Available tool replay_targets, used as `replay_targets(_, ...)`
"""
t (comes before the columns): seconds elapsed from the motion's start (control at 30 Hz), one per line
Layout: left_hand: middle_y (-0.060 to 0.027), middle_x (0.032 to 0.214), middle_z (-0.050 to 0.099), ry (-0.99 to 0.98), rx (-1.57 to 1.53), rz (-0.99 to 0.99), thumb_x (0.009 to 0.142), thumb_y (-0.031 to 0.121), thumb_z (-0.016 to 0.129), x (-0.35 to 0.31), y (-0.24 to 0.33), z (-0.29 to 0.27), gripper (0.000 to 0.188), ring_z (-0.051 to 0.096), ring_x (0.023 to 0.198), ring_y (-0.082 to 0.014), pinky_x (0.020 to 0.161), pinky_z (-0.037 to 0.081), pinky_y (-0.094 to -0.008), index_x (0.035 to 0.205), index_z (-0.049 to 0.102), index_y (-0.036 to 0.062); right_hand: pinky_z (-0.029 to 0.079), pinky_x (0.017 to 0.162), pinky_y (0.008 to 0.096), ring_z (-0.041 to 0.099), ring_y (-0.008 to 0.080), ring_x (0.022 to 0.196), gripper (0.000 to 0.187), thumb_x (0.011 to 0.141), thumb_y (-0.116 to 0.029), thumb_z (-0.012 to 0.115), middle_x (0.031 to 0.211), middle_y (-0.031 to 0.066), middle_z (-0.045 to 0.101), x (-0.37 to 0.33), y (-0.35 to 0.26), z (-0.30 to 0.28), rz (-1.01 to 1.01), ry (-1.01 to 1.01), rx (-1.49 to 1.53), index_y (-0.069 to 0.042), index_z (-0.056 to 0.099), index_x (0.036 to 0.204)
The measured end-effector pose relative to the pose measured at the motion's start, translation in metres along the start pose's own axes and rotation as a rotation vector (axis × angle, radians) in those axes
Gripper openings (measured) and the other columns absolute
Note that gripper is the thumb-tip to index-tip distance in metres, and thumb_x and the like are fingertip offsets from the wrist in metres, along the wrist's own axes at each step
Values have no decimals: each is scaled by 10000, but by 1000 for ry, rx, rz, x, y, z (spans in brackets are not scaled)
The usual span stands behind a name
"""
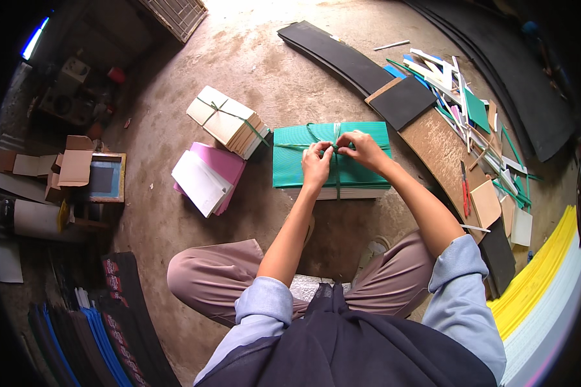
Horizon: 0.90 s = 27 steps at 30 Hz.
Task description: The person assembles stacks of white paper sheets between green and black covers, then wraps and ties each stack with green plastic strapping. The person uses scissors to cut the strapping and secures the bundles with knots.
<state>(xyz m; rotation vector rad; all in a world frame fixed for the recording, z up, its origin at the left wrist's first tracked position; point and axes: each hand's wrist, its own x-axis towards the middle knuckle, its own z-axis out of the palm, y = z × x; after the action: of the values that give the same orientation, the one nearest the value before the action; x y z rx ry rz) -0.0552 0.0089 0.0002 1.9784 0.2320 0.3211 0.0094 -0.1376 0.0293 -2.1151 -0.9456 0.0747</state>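
Observation:
A stack of sheets with a green ribbed sheet (303, 169) on top lies on the floor before my knees. Green strapping cord (337, 187) runs around it both ways and crosses near the middle. My left hand (316, 164) and my right hand (363, 152) meet at that crossing. Their fingertips pinch the cord there, and the knot itself is mostly hidden by the fingers. A loose loop of cord (310, 131) stands up by the far edge. Paler sheets show beneath the green one along the near side.
To the left sit a tied cream stack (223, 119) and loose white (200, 184) and pink sheets (221, 161). On the right, a worn board (439, 155) carries a black sheet (403, 102), a red-handled tool (466, 197) and scattered offcuts. Yellow sheets (539, 264) stand at lower right.

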Motion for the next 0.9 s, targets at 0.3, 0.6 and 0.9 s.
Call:
replay_targets(0.3,-98,866,654,-11,-46,-16,806,150,595,-9,24,-11,167,621,805,-155,715,464,-273,909,631,24,465,701,374,595,282,803,132,741,-137,600,816,125,624,-6,-17,-4,103,17,-124,-48,607,838)
replay_targets(0.6,-92,873,656,-105,-97,-84,817,156,585,-1,19,-14,196,613,826,-143,735,457,-260,950,634,20,477,672,364,610,265,736,186,723,-183,624,797,121,629,5,-26,-17,174,-72,-48,-46,612,849)
replay_targets(0.9,-78,794,665,-28,-118,-39,811,127,595,-7,26,-13,137,637,756,-139,678,477,-257,850,625,0,468,671,402,599,300,770,161,777,-181,577,821,110,609,3,-35,-14,79,-23,-302,-28,595,824)
